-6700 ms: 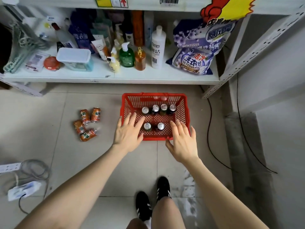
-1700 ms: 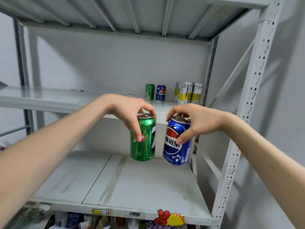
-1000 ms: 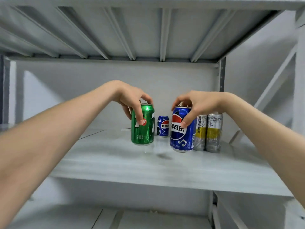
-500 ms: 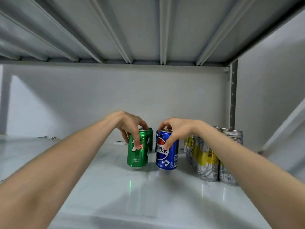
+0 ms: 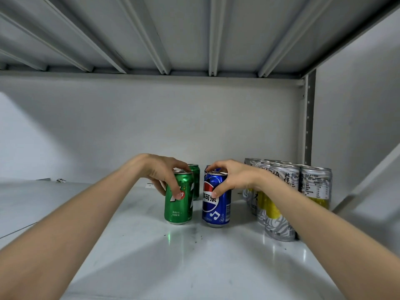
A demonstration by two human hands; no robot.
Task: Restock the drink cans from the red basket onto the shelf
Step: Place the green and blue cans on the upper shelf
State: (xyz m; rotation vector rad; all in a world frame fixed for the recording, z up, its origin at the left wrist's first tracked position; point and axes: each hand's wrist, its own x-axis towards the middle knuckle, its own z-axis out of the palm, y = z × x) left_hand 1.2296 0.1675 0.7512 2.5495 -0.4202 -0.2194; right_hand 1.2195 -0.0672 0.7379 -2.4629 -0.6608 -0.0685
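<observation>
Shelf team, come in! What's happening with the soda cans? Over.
Left hand grips green can, right hand grips blue can. Both upright on shelf. Silver cans stand right of blue can, apart.

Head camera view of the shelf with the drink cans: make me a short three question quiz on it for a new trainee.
1. True or false: the green can in the left hand is to the right of the blue can.
2. What does the right hand grip? A the blue can, B the green can, C nothing.
3. Fill in: the grouped cans at the right end of the shelf are silver and ___.
Key: 1 false, it is to the left of it. 2 A. 3 yellow.
</observation>
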